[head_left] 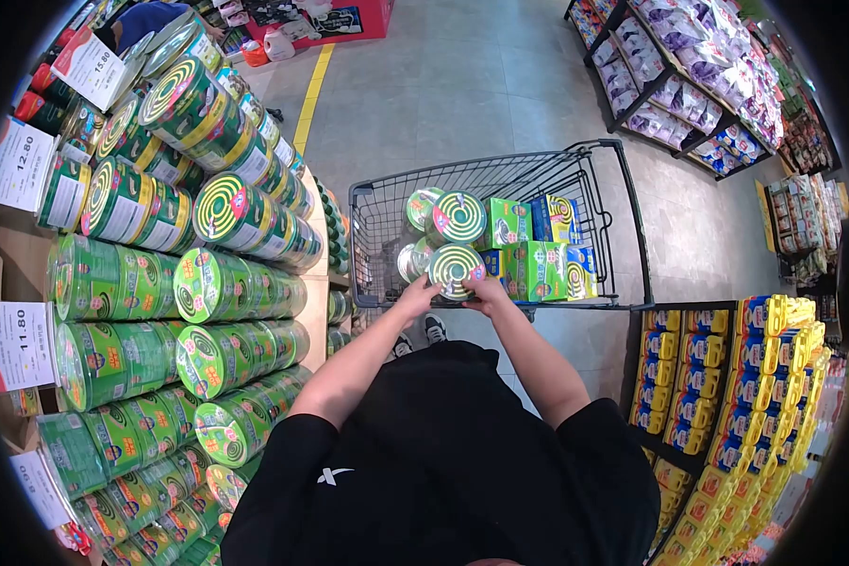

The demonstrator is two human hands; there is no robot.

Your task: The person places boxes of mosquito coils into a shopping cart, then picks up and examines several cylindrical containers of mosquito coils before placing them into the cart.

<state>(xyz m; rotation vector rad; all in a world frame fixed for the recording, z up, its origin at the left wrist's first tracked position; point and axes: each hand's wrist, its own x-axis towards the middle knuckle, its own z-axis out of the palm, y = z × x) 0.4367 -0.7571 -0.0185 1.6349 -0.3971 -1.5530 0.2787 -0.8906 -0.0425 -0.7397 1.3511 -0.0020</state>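
Observation:
A black wire shopping cart stands in front of me. My left hand and my right hand grip the two sides of a round container with a yellow-and-green spiral on its lid, at the cart's near side. Just beyond it sits a second spiral-lidded container. Clear-sided green containers lie to the left of these. Right of the containers are green boxes and blue-and-yellow boxes, packed close together.
At the left, a shelf display holds stacked green containers with price cards. Yellow-and-blue packs fill racks at the lower right. A rack of purple-and-white bags stands upper right. Part of a person shows upper left.

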